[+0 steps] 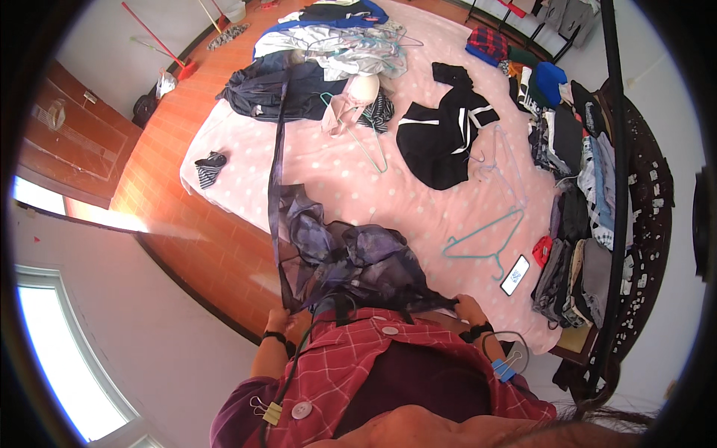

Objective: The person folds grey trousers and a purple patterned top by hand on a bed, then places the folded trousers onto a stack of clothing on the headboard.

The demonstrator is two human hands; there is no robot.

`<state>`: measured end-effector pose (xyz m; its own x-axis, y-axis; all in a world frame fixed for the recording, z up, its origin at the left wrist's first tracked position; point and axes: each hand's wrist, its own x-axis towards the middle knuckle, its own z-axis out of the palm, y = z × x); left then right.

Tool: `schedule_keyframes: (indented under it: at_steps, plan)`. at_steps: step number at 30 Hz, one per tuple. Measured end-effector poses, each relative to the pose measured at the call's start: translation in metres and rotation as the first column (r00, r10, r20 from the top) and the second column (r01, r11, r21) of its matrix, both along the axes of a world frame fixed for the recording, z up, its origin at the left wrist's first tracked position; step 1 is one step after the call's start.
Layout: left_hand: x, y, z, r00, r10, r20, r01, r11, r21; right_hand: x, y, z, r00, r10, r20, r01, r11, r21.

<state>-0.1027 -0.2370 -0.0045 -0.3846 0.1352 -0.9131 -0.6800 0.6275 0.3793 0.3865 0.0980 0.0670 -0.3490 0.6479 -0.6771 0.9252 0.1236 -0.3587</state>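
Observation:
A sheer dark purple patterned garment point(358, 254) spreads over the near edge of the bed, close to my body. At its left corner, my left hand point(278, 319) is closed on the fabric. My right hand point(470, 309) pinches the opposite corner, so the near edge is stretched between both hands. A long dark strip of the same look runs from the left side up across the bed to a pile of dark clothes point(291, 93). To the right of the garment lie a teal hanger point(485, 237) and a phone point(515, 275) with its screen lit.
Folded clothes point(571, 276) line the bed's right side. A black top with white stripes point(441, 138) lies flat mid-bed on the pink dotted bedspread point(224, 142). A pale pink bra point(351, 104) and hangers lie farther off. A dark vertical pole point(618, 149) rises at right.

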Motion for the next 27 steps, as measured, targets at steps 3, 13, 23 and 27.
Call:
schedule_keyframes:
  at_steps: [3,13,23,27]
  plan:
    - [-0.012,0.044,-0.010,0.943,-0.331,-0.033,0.331,0.944,-0.003,-0.028,0.011,-0.002,0.989,0.140,-0.052,-0.133,0.984,0.118]
    - [-0.090,0.140,-0.047,0.535,-0.732,-0.422,0.769,0.629,-0.116,-0.236,0.043,-0.028,0.951,0.008,-0.308,0.137,0.886,0.444]
    - [-0.125,0.316,0.059,-0.535,-0.289,-0.794,0.788,0.169,-0.593,-0.314,0.048,-0.083,0.980,0.159,0.117,-0.195,0.876,0.441]
    - [-0.127,0.331,0.012,-0.701,-0.562,-0.439,0.645,-0.237,-0.727,-0.269,0.040,-0.075,0.988,-0.066,-0.137,0.109,0.936,0.335]
